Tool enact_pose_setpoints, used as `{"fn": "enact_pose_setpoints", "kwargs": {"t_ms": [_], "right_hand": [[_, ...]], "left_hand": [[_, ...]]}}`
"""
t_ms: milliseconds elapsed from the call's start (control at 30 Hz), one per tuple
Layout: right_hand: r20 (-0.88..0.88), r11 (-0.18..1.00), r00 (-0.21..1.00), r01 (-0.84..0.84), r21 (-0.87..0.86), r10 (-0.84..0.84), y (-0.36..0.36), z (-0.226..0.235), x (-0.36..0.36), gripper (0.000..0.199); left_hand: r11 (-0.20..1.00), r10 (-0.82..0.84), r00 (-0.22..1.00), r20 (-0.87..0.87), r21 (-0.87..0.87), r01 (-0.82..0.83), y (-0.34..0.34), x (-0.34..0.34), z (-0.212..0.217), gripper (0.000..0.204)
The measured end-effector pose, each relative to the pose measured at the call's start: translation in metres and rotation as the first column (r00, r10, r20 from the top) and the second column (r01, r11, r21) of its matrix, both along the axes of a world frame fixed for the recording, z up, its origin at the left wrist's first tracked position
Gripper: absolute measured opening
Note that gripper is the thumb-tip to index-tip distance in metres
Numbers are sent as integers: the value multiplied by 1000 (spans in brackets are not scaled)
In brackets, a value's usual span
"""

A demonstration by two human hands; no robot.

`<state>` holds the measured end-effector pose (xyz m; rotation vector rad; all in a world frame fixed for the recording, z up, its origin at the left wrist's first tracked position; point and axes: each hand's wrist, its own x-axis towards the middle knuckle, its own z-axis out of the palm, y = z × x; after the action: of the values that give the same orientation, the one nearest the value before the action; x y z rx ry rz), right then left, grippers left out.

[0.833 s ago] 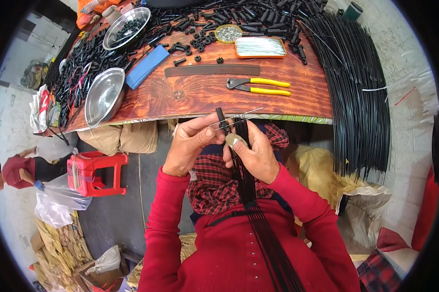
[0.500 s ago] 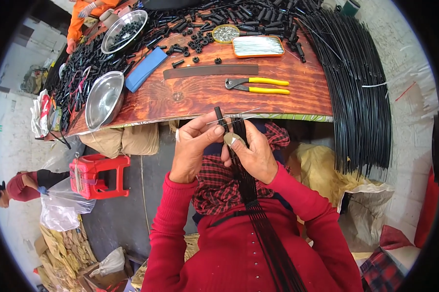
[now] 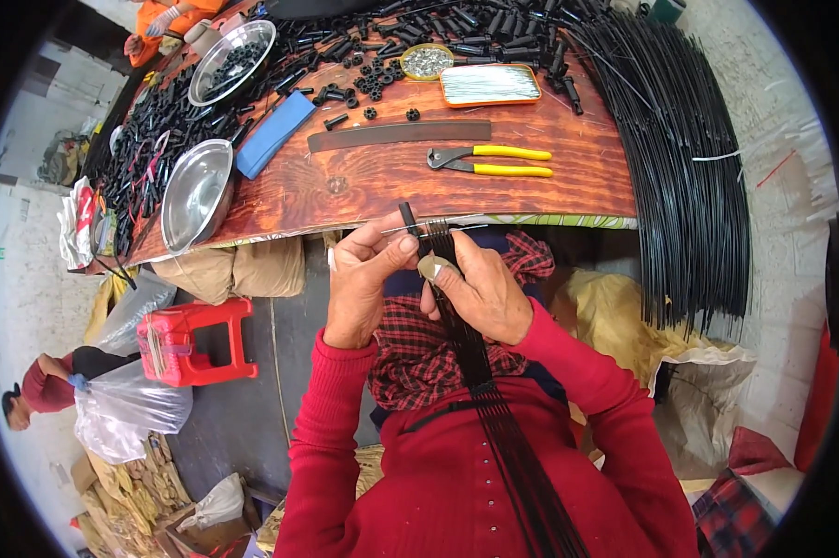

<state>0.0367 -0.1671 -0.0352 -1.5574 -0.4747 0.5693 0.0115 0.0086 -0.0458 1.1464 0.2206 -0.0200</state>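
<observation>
Two bent arms come in from seven and half-past-four: the left hand (image 3: 359, 279) pinches a short black rod (image 3: 406, 214) near centre, while the right hand (image 3: 484, 290) grips black strands (image 3: 466, 353) trailing toward five o'clock. Reddish wooden table (image 3: 382, 191) spans twelve, pliers (image 3: 514, 152) at one; a red stool (image 3: 165, 349) sits near half-past-eight.
</observation>
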Motion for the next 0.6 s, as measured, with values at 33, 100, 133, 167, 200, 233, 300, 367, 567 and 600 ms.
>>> {"fn": "enact_pose_setpoints", "kwargs": {"t_ms": [33, 100, 133, 167, 200, 233, 300, 367, 567, 600], "right_hand": [[-34, 999, 999, -8, 31, 9, 0, 0, 1, 30], [-66, 998, 998, -18, 63, 22, 0, -2, 4, 31], [-205, 991, 977, -39, 131, 65, 0, -5, 4, 32], [-337, 978, 934, -50, 201, 117, 1, -6, 4, 33], [-338, 978, 934, -50, 203, 118, 1, -6, 6, 33], [-365, 969, 915, -88, 233, 171, 1, -5, 8, 33], [-391, 958, 894, -119, 261, 218, 1, -7, 7, 34], [-357, 970, 920, -82, 231, 163, 3, -12, 5, 34], [-215, 996, 976, -29, 86, 47, 6, 7, -6, 36], [-214, 996, 976, -28, 89, 46, 6, 6, -6, 36]], "left_hand": [[1000, 6, 1000, 1, 12, -6, 0, 0, 0, 38], [1000, -18, 1000, 7, -25, 18, 0, 0, 2, 39], [997, -43, 999, 14, -62, 44, 0, -1, 2, 39], [997, -43, 999, 13, -60, 44, 2, -2, 1, 39], [996, -47, 998, 29, -73, 49, 3, -4, 0, 39], [995, -52, 998, 45, -85, 55, 5, -5, -1, 39], [996, -46, 998, 50, -81, 50, 4, -7, -3, 39], [997, -36, 998, 60, -72, 40, 5, -8, -3, 40], [993, -84, 996, 19, 81, 82, 12, -11, 12, 35], [993, -85, 996, 19, 84, 83, 12, -11, 13, 35]]}}
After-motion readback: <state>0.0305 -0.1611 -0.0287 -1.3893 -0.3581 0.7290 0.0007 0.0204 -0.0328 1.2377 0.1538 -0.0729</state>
